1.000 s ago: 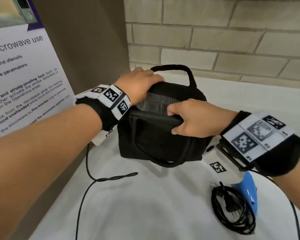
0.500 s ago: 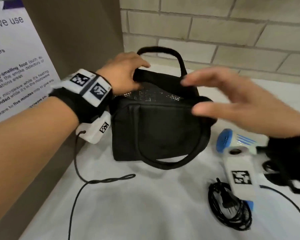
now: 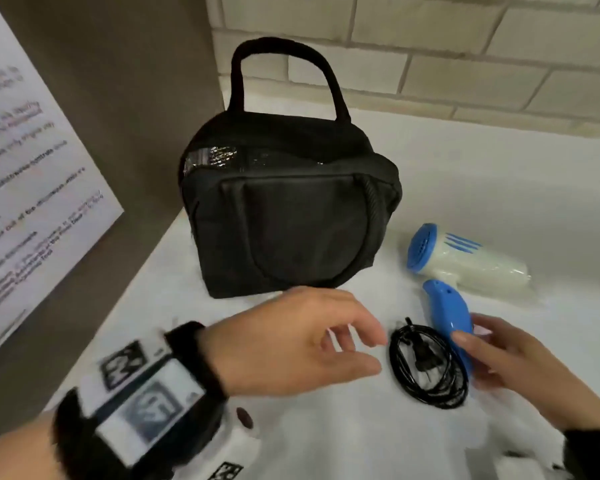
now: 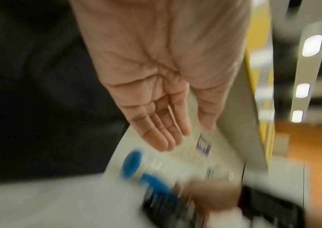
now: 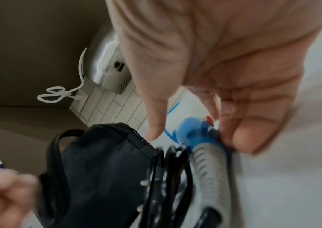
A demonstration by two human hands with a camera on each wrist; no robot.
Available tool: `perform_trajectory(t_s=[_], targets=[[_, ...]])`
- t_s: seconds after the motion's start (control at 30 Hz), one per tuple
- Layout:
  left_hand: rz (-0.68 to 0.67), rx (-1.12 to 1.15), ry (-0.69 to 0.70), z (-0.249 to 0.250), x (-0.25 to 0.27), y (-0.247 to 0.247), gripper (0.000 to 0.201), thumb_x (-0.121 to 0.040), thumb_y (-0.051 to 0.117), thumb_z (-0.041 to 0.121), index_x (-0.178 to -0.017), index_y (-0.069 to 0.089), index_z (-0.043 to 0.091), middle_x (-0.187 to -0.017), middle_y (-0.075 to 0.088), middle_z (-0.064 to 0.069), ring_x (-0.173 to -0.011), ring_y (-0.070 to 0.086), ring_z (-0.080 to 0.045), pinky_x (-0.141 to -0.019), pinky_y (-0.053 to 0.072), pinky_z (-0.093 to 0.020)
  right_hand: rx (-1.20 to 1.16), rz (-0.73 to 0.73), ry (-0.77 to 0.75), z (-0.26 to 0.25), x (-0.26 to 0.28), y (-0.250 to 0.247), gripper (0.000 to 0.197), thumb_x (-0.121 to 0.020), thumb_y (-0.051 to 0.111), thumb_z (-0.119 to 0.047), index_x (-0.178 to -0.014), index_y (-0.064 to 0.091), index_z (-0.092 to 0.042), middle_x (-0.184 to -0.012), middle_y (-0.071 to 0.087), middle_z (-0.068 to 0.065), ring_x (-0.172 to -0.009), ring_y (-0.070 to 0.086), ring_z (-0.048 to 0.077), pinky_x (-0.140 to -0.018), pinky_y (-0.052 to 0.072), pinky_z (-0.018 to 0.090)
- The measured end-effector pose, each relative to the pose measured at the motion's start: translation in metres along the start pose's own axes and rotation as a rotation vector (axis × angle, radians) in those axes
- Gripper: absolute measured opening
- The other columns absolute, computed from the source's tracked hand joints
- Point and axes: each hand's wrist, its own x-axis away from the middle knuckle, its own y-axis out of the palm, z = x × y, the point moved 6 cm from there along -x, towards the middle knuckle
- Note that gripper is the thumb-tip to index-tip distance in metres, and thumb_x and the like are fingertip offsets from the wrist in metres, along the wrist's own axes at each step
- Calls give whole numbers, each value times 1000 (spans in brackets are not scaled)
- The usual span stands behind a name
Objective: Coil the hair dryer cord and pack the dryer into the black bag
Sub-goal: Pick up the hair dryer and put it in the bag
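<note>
The black bag [image 3: 284, 216] stands upright on the white table, its top open and its silver lining [image 3: 219, 155] showing. To its right lies the white and blue hair dryer [image 3: 465, 261], with its cord coiled in a black bundle [image 3: 426, 365] beside the blue handle [image 3: 447, 317]. My right hand [image 3: 471, 336] grips that handle, fingers curled behind it and thumb on the near side. My left hand [image 3: 368, 351] hovers open just left of the coil and holds nothing. The left wrist view shows its straight fingers [image 4: 162, 135] above the blurred dryer [image 4: 134, 163]. The right wrist view shows handle [image 5: 201, 138], coil [image 5: 166, 177] and bag [image 5: 101, 169].
A brown panel with a printed poster [image 3: 32, 168] closes off the left side. A pale brick wall [image 3: 430, 46] runs behind the table [image 3: 482, 174]. In the right wrist view a grey device with a knotted white cable [image 5: 115, 74] hangs on the wall.
Both hands have left the bag's top. The left hand dropped to the front beside the coiled cord. The right hand came down onto the dryer's blue handle.
</note>
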Motion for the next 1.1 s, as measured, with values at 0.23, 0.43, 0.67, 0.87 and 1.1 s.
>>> perform_trajectory(t_s=[0.23,0.43,0.67,0.87,1.1], targets=[[13,209,-375,-73,-61,72,68,-80,64,30,-136,31,11,-142,41,-8,-124,44,-16,-107,33,-31,126,26,-24,-11,-30,17,27,-76,67,-27,-97,61,-11,-66,52,-1,-57,45,13,-50,35,22],[36,156,-349,-72,-70,71,31,-78,65,14,-107,61,5,-108,67,-13,-101,61,-24,-91,46,-31,141,32,-22,-23,-42,18,33,-80,60,-36,-87,62,-4,-66,50,12,-51,41,19,-45,35,24],[130,373,-206,-52,-61,59,28,-76,67,5,-103,65,11,-88,63,2,-83,61,-12,-88,50,-28,-75,-148,27,-22,-49,29,30,-76,65,-27,-92,58,-2,-74,64,13,-63,59,24,-56,49,30],[193,503,-174,-45,-68,54,25,-77,66,4,-102,66,6,-86,65,0,-83,59,-8,-85,48,-22,-319,-287,59,-13,-47,52,18,-82,56,-19,-97,52,-9,-63,66,6,-43,61,12,-37,46,19],[325,538,-334,-67,-69,66,23,-77,68,13,-99,68,9,-87,66,-6,-76,62,-18,-86,54,-39,-413,-372,50,-10,-38,59,53,-78,41,-59,-107,62,-20,-93,72,14,-75,67,27,-55,57,33]])
